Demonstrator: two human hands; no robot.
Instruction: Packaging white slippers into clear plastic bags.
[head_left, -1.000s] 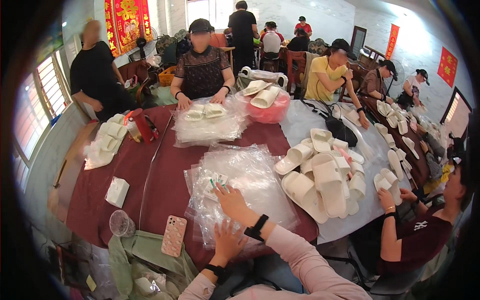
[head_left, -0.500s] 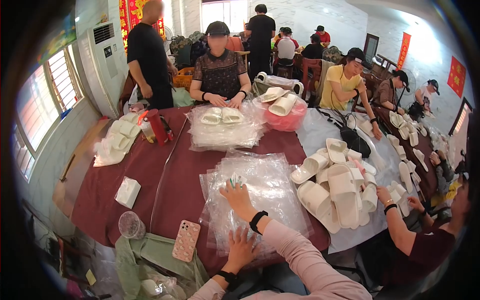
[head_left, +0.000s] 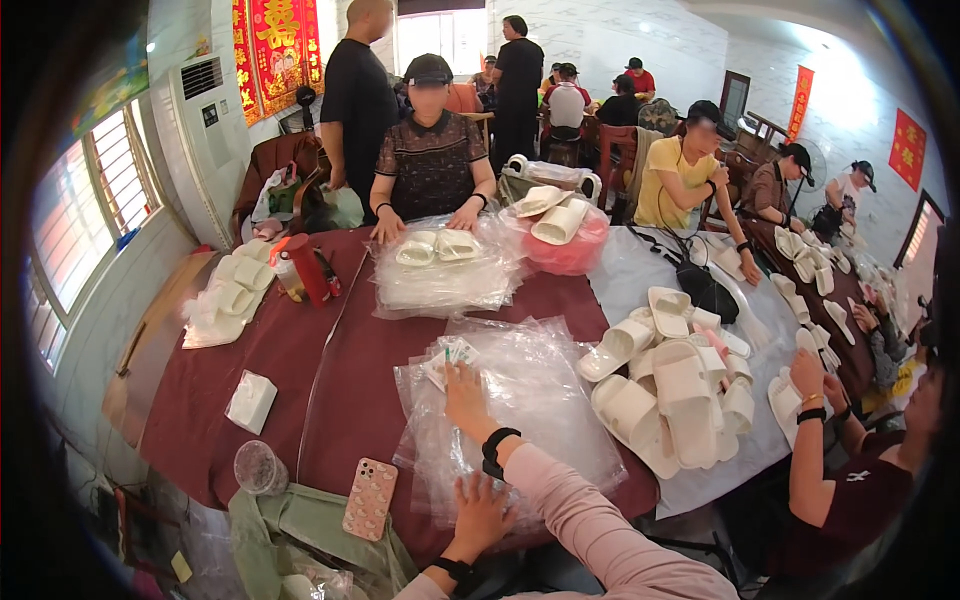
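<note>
In front of me a stack of clear plastic bags [head_left: 545,400] lies on the dark red tablecloth. My right hand [head_left: 467,400] rests on its upper left part, fingers stretched out. Their tips touch a small white piece with green marks [head_left: 452,358]; whether it is loose or part of a bag, I cannot tell. My left hand [head_left: 483,515] lies flat near the stack's front left edge, fingers spread. Right of the bags is a heap of white slippers [head_left: 690,395]. Across the table, a pair of cream slippers [head_left: 437,247] lies on more clear bags, between another person's hands.
Left of the bags are a patterned phone [head_left: 370,498], a clear plastic cup [head_left: 261,468] and a white tissue pack [head_left: 251,401]. A green cloth [head_left: 310,520] hangs over the front edge. Farther off stand a red flask [head_left: 308,270] and more slippers [head_left: 235,290]. Co-workers sit opposite and at right.
My right hand has shifted slightly left and its fingers have drawn together, baring more of the white piece. My left hand barely moved. The person opposite has moved their hands apart around the slippers.
</note>
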